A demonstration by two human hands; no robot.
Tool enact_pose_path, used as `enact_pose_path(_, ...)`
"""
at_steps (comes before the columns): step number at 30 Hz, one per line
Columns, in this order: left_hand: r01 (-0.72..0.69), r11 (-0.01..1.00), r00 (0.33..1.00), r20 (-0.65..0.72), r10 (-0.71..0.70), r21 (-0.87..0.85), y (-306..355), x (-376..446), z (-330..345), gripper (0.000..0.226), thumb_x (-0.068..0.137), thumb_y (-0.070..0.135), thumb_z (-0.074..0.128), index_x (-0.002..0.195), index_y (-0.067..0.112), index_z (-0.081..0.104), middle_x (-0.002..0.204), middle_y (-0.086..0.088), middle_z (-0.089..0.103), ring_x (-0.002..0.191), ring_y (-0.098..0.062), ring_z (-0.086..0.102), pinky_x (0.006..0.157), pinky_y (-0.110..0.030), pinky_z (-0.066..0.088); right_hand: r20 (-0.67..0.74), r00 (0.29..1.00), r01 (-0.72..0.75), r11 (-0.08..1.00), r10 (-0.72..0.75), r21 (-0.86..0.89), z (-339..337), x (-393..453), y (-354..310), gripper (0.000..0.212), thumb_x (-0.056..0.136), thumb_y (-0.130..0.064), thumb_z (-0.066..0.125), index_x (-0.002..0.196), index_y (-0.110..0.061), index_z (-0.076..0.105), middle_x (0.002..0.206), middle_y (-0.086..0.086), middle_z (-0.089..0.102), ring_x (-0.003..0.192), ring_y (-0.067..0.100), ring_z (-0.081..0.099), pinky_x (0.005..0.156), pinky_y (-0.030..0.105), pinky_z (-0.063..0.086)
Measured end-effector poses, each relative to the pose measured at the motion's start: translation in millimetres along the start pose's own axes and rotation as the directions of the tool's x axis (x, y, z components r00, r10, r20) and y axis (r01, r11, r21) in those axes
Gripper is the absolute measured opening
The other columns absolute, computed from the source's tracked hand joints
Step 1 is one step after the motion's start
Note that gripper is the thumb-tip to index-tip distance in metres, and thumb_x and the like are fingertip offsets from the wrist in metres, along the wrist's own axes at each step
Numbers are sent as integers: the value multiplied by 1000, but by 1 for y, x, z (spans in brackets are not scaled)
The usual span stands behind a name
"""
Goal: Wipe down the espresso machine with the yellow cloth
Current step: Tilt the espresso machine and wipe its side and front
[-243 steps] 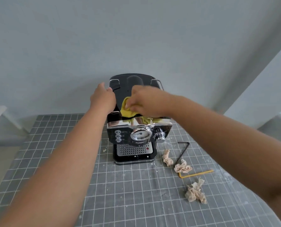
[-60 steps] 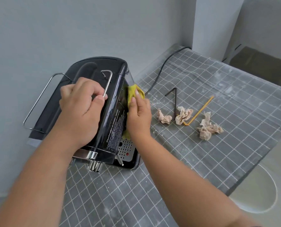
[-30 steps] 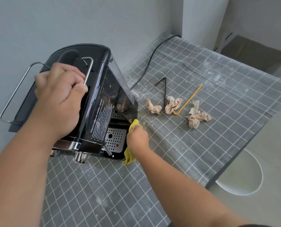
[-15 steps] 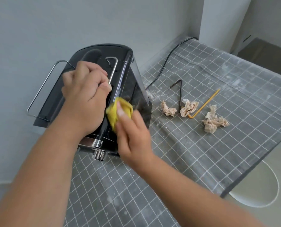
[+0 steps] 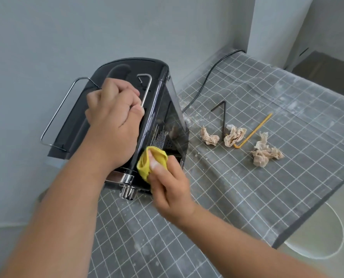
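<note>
The black espresso machine [image 5: 163, 121] stands near the wall on the grey grid mat, seen from above and from its right side. My left hand [image 5: 115, 121] lies on its top with curled fingers gripping the chrome rail [image 5: 146, 93]. My right hand [image 5: 170, 185] holds the bunched yellow cloth [image 5: 147, 163] and presses it against the lower front part of the machine's glossy right side, by the chrome front edge. The machine's front panel is mostly hidden behind my hands.
Three crumpled tan paper wads [image 5: 235, 135] lie on the mat [image 5: 247, 187] to the right of the machine, with a black bent rod [image 5: 224, 115] and a yellow bent rod [image 5: 253, 131]. A black power cord [image 5: 209, 75] runs back to the wall. The mat's edge drops off at right.
Over the last second my right hand brought the cloth up from the machine's base to its upper edge, then slid it slightly down the right side. My left hand stayed on the rail.
</note>
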State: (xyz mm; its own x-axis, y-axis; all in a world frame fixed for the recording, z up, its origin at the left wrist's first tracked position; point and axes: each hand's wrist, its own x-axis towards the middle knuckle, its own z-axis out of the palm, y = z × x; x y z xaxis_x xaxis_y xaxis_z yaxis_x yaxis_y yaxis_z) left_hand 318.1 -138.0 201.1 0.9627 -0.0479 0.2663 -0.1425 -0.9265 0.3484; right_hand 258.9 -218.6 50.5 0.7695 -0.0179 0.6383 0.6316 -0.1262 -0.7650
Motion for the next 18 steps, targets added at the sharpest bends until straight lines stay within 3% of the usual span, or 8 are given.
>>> enact_pose_path(1, -1, 1000, 1000, -2, 1, 2, 1, 0, 0, 18, 92, 20, 42, 77, 16, 52, 109, 21, 39, 104, -9, 24, 89, -27, 19, 12, 1000, -20, 1000, 21, -7, -1, 2, 8, 30, 95, -9, 44, 123, -7, 52, 81, 12, 46, 70, 22, 42, 57, 39, 39)
enact_pose_path(3, 5, 1000, 1000, -11, -5, 1, 1, -1, 0, 18, 94, 18, 45, 77, 16, 53, 109, 22, 40, 104, -8, 24, 90, -27, 19, -67, 978, -199, 979, 195, -48, -1, 33, 26, 24, 94, -16, 43, 111, -10, 57, 80, 11, 48, 69, 21, 44, 56, 41, 41)
enact_pose_path(5, 15, 1000, 1000, -11, -16, -13, 1, -1, 1, 19, 94, 17, 45, 77, 16, 53, 110, 23, 40, 104, -8, 24, 91, -27, 19, -180, 903, -405, 913, 390, -52, -4, 83, 43, 26, 94, -24, 40, 103, -11, 61, 80, 4, 49, 68, 13, 45, 59, 29, 40)
enact_pose_path(7, 19, 1000, 1000, -7, -20, -14, 1, 0, 1, 19, 92, 21, 44, 77, 17, 53, 110, 23, 41, 105, -8, 24, 91, -28, 19, -238, 841, -500, 866, 485, -3, -9, 119, 58, 25, 96, -22, 42, 103, -12, 63, 78, 1, 49, 67, 5, 42, 61, 19, 33)
enact_pose_path(10, 14, 1000, 1000, -9, -14, 3, 0, 0, 1, 18, 91, 22, 42, 78, 16, 53, 111, 21, 41, 105, -10, 24, 90, -28, 19, -230, 855, -477, 879, 465, 7, -6, 109, 45, 24, 95, -22, 42, 102, -12, 63, 79, 1, 48, 69, 6, 42, 61, 21, 32)
enact_pose_path(14, -16, 999, 1000, -13, 17, 29, -1, 1, 1, 18, 91, 22, 41, 78, 18, 52, 111, 20, 40, 105, -11, 25, 89, -29, 21, -186, 960, -210, 977, 211, 24, 1, 59, 4, 30, 94, -11, 47, 116, 0, 63, 80, 10, 48, 70, 16, 46, 61, 24, 39)
enact_pose_path(18, 4, 1000, 1000, -10, -4, -2, -1, 1, 1, 18, 90, 24, 41, 77, 18, 52, 111, 23, 41, 105, -9, 25, 92, -31, 22, -245, 894, -386, 922, 375, 2, -2, 111, 29, 33, 95, -21, 43, 114, -7, 65, 79, 1, 50, 68, 5, 43, 62, 14, 33)
